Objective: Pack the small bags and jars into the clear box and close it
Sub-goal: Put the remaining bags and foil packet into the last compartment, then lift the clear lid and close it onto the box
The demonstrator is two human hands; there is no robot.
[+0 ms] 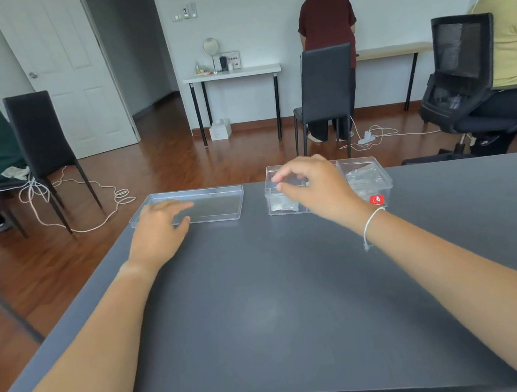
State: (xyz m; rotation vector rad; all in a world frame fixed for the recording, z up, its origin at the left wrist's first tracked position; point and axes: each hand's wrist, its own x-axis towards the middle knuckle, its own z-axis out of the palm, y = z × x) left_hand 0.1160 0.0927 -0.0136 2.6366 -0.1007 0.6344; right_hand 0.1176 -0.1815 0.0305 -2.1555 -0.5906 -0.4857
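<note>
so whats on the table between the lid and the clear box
Nothing: in the head view, only bare dark table shows between the lid and the clear box.

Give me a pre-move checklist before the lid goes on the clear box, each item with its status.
1. Lid within reach: ok. It lies flat on the dark table, left of the box, with the left hand resting on its near corner.
2. Clear box open and upright: ok.
3. Contents inside: ok in part. Small clear bags sit in the right compartment; jars cannot be made out.
4. Nothing sticking above the rim: cannot tell, the right hand covers the middle.
5. Right hand clear of the opening: not ok, it hovers over the box with fingers pinched.
6. Loose items left on the table: ok, none visible.
</note>
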